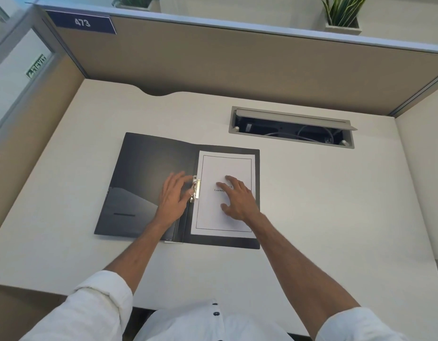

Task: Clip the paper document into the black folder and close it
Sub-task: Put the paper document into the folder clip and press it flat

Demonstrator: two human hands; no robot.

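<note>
Black plastic folder (149, 178) open flat on white desk (323, 193). White paper document (222, 217) on right half. Right hand (237, 198) spread, pressing sheet. Left hand (174, 195) open, fingertips touching silver metal clip (196, 189) at spine.

The person wears a white shirt (208, 323) with dark buttons (216, 313) down the front; both sleeves, left sleeve (95, 308) and right sleeve (355, 326), look rolled up near the elbows, forearms bare.
</note>
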